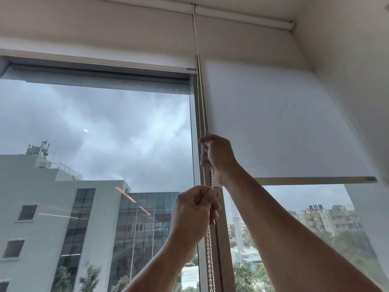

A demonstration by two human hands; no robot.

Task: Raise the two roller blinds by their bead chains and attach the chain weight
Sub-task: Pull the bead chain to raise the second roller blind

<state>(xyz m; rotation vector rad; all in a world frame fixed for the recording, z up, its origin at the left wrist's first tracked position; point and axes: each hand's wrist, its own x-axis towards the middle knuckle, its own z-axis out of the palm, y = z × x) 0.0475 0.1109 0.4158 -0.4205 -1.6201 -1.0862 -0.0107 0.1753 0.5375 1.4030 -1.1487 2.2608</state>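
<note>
Overhead, left hand (192,209) and right hand (216,157), each grip clamped on the bead chain (201,102).

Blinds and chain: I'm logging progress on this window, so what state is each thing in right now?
Left blind: raised almost fully, bottom bar near the top of the glass.
Right blind: partly lowered, bottom bar about midway down the view.
Bead chain: hanging between the blinds, gripped by both hands.
Right hand: closed on the chain, higher up.
Left hand: closed on the chain, lower.
Chain weight: not visible.
</note>
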